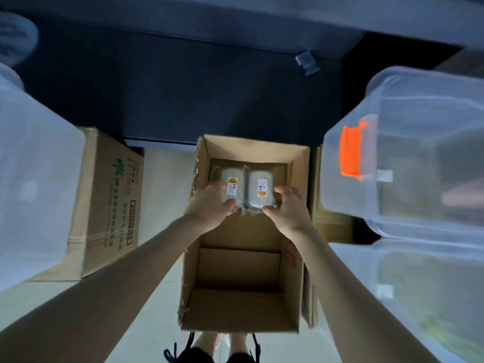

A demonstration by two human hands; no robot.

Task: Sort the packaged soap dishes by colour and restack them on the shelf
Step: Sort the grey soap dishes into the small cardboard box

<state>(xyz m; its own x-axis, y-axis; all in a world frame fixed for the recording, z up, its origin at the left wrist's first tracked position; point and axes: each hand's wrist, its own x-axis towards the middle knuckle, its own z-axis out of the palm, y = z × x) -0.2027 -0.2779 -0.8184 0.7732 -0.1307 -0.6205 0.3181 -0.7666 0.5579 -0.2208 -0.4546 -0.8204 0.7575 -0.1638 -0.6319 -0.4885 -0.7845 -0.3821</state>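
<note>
Two pale packaged soap dishes sit side by side over an open cardboard box (pixel 290 271) on the floor. My left hand (pixel 209 205) grips the left soap dish (pixel 230 186), fingers over its top and thumb at its near end. My right hand (pixel 286 208) grips the right soap dish (pixel 260 189) the same way. Both packages are wrapped in clear film with an orange and white label on top. The box below them looks bare inside.
A closed printed carton (pixel 110 195) stands to the left. Clear plastic storage bins (pixel 419 153) with an orange latch (pixel 351 153) crowd the right, and another clear bin (pixel 34 179) the left. A dark shelf (pixel 183 87) runs beyond the box. My feet show at the bottom.
</note>
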